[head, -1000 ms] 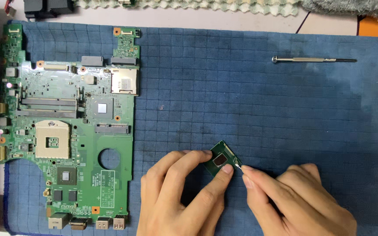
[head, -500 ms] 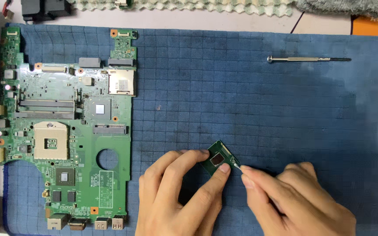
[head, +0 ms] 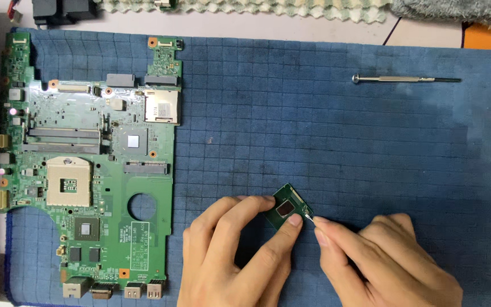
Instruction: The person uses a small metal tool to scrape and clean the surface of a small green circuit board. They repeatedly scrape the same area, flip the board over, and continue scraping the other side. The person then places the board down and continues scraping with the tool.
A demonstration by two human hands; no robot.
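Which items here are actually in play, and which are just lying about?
In play:
- small green processor chip, pinched in the left hand
- right hand, fingertips at the chip's right edge
- blue mat under the hands

Lying about:
- green circuit board, left, untouched
- screwdriver, upper right
- pale wavy-edged cloth, top edge
- grey cloth, top right

The mat (head: 325, 142) is showing dark blue with a stitched square grid and darker blotches. Left of the mat's middle, the circuit board (head: 86, 170) is showing green, carrying a beige socket (head: 69, 182) and silver parts. Near the mat's lower edge, the chip (head: 288, 206) is showing green with a dark glossy centre. Toward the mat's upper right, the screwdriver (head: 404, 79) is showing grey metal.
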